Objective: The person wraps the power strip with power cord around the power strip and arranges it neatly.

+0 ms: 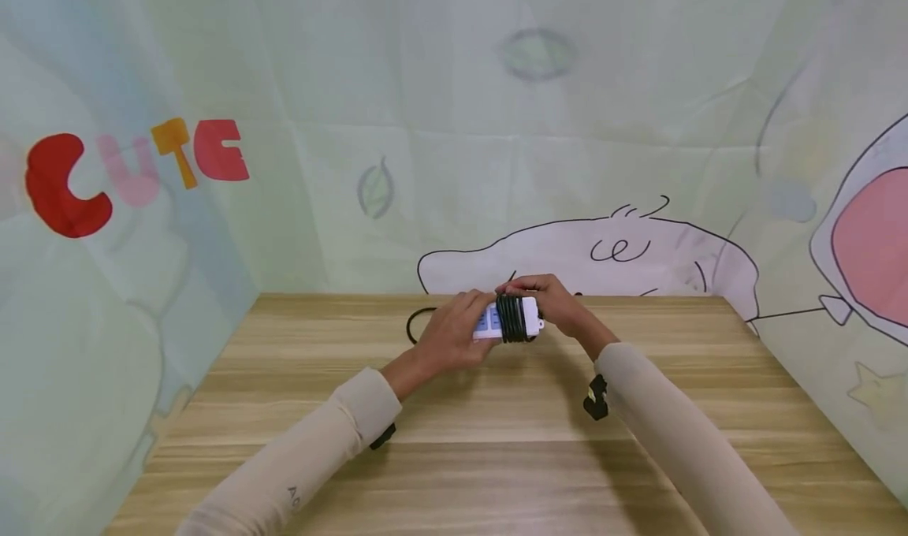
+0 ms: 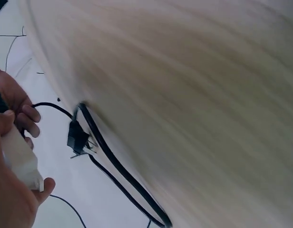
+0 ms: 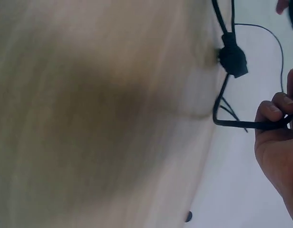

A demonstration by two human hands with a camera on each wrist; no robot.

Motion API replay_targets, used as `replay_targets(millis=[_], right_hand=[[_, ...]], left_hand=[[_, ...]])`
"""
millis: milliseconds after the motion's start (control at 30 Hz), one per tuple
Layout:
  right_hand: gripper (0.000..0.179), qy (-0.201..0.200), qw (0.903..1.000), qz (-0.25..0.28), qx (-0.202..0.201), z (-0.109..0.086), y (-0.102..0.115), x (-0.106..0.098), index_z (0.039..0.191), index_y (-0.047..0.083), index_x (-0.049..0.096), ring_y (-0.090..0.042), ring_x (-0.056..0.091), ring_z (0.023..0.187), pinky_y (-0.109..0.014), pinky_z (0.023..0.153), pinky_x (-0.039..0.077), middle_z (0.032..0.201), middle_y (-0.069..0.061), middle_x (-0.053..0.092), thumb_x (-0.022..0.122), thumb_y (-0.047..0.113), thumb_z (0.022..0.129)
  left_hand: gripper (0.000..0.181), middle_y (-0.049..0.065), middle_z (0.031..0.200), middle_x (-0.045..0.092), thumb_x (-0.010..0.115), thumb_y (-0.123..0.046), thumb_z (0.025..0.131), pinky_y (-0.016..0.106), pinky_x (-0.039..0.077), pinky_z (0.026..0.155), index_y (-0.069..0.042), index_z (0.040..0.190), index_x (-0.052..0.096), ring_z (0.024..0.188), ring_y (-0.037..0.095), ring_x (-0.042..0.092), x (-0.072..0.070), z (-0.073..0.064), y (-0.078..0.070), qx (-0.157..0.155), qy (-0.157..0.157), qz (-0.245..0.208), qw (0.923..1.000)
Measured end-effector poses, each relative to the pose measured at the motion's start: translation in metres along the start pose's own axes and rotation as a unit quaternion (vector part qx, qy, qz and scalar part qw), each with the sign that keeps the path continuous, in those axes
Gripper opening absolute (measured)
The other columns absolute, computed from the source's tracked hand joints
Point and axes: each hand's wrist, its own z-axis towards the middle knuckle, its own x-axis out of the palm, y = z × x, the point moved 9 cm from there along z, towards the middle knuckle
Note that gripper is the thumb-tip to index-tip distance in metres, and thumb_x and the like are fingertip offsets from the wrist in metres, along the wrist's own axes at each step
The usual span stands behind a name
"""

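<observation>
A white power strip (image 1: 532, 312) with blue socket faces is held up over the far part of the table. Several turns of black cord (image 1: 512, 320) are wound around its right part. My left hand (image 1: 454, 335) grips the strip's left end, fingers over the top and thumb below. At the strip's upper right, my right hand (image 1: 556, 303) pinches the cord, and the right wrist view shows the black cord (image 3: 260, 125) running into its curled fingers (image 3: 270, 111). Beyond the strip, the black plug (image 2: 77, 137) lies near the table's far edge beside a loop of loose cord (image 2: 120, 166).
The wood-grain table (image 1: 482, 457) ends at a cartoon-printed cloth backdrop (image 1: 440, 126), which also rises along both sides. Black wrist mounts (image 1: 597, 398) sit at the sleeve cuffs. Part of the loose cord shows left of my left hand.
</observation>
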Motion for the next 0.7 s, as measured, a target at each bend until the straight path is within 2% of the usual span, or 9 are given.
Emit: replay_targets(millis=[100, 167, 267, 367, 433, 567, 700], right_hand=[[0.035, 0.009, 0.9993, 0.025, -0.026, -0.003, -0.003, 0.0, 0.143, -0.011, 0.069, -0.008, 0.07, 0.113, -0.025, 0.092, 0.059, 0.131, -0.004, 0.082, 0.06, 0.003, 0.112], [0.035, 0.003, 0.9988, 0.033, -0.036, -0.004, -0.004, -0.001, 0.141, -0.015, 0.067, -0.007, 0.068, 0.106, -0.025, 0.087, 0.059, 0.12, 0.002, 0.081, 0.062, -0.006, 0.108], [0.021, -0.012, 0.9987, 0.046, -0.016, -0.004, -0.009, 0.002, 0.123, -0.013, 0.068, -0.007, 0.061, 0.087, -0.026, 0.075, 0.054, 0.095, 0.008, 0.07, 0.062, -0.012, 0.103], [0.012, -0.017, 0.9979, 0.062, 0.012, -0.003, -0.013, 0.009, 0.107, -0.001, 0.064, -0.011, 0.052, 0.074, -0.029, 0.071, 0.048, 0.08, 0.003, 0.057, 0.055, -0.009, 0.106], [0.017, -0.02, 0.9974, 0.063, 0.027, -0.002, -0.016, 0.014, 0.098, 0.005, 0.059, -0.013, 0.048, 0.071, -0.03, 0.07, 0.046, 0.076, 0.0, 0.052, 0.05, -0.004, 0.11], [0.028, -0.032, 0.9981, 0.04, 0.033, -0.003, -0.016, 0.023, 0.087, 0.002, 0.055, -0.015, 0.047, 0.068, -0.032, 0.069, 0.045, 0.07, 0.0, 0.051, 0.044, 0.0, 0.112], [0.028, -0.034, 0.9991, -0.007, 0.023, -0.003, -0.01, 0.032, 0.093, -0.007, 0.062, -0.016, 0.051, 0.065, -0.032, 0.066, 0.046, 0.07, -0.005, 0.056, 0.048, 0.005, 0.114]], left_hand=[[0.058, 0.017, 0.131, 0.074, 0.086, -0.024, 0.095, 0.047, 0.063, 0.089, 0.0, 0.144, 0.066, 0.108, 0.031, 0.07, -0.005, 0.003, -0.001, -0.01, -0.027, -0.024, 0.9993], [0.058, 0.018, 0.131, 0.073, 0.087, -0.023, 0.095, 0.047, 0.063, 0.089, 0.0, 0.144, 0.066, 0.108, 0.031, 0.07, -0.008, 0.006, 0.001, -0.023, -0.044, -0.036, 0.9981], [0.059, 0.018, 0.13, 0.074, 0.088, -0.023, 0.094, 0.046, 0.063, 0.087, 0.001, 0.144, 0.065, 0.106, 0.03, 0.071, -0.011, 0.01, 0.004, -0.049, -0.062, -0.044, 0.9959], [0.061, 0.019, 0.129, 0.073, 0.089, -0.023, 0.094, 0.047, 0.063, 0.084, 0.002, 0.144, 0.065, 0.103, 0.031, 0.071, -0.013, 0.013, 0.009, -0.076, -0.073, -0.047, 0.9933], [0.061, 0.021, 0.129, 0.073, 0.089, -0.022, 0.094, 0.048, 0.063, 0.084, 0.003, 0.144, 0.064, 0.103, 0.032, 0.071, -0.013, 0.015, 0.012, -0.092, -0.076, -0.051, 0.9916], [0.062, 0.022, 0.13, 0.072, 0.088, -0.022, 0.095, 0.05, 0.063, 0.085, 0.003, 0.145, 0.063, 0.104, 0.034, 0.071, -0.015, 0.018, 0.02, -0.119, -0.083, -0.057, 0.9877], [0.064, 0.022, 0.131, 0.071, 0.089, -0.024, 0.094, 0.051, 0.062, 0.088, 0.003, 0.146, 0.063, 0.106, 0.035, 0.072, -0.016, 0.02, 0.032, -0.152, -0.092, -0.06, 0.9822]])
